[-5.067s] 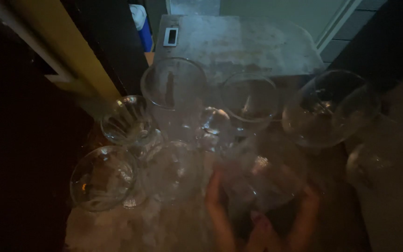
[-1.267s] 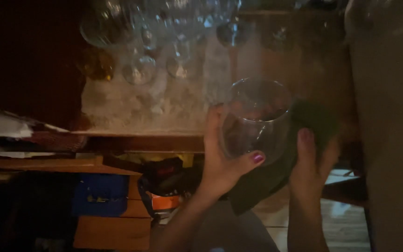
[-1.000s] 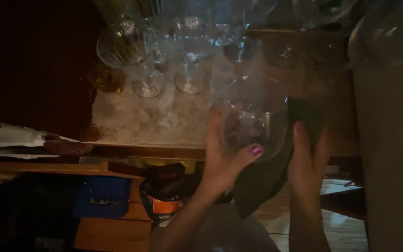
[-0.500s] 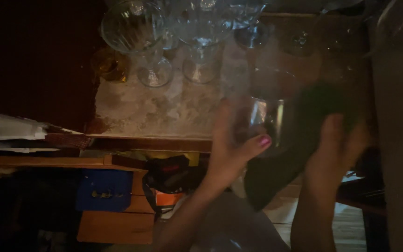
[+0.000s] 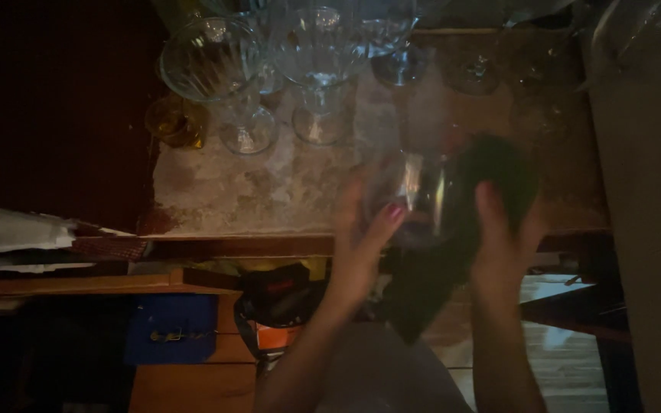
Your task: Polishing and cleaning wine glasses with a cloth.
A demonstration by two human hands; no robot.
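since a sec ago glass (image 5: 415,200) dropped lower. left hand (image 5: 361,245) wrapped round it to steady, right hand (image 5: 503,241) clutches dark cloth (image 5: 453,260) against it at 3 o'clock. stemware (image 5: 269,69) parked at 11.

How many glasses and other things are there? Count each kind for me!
Stemmed glasses standing on the table: at least 4 clear to see, e.g., more cut off at the top
Glass held in the hands: 1
Dark cloth: 1
Small amber glass: 1
Hands: 2, left, right
Total: 9 at least
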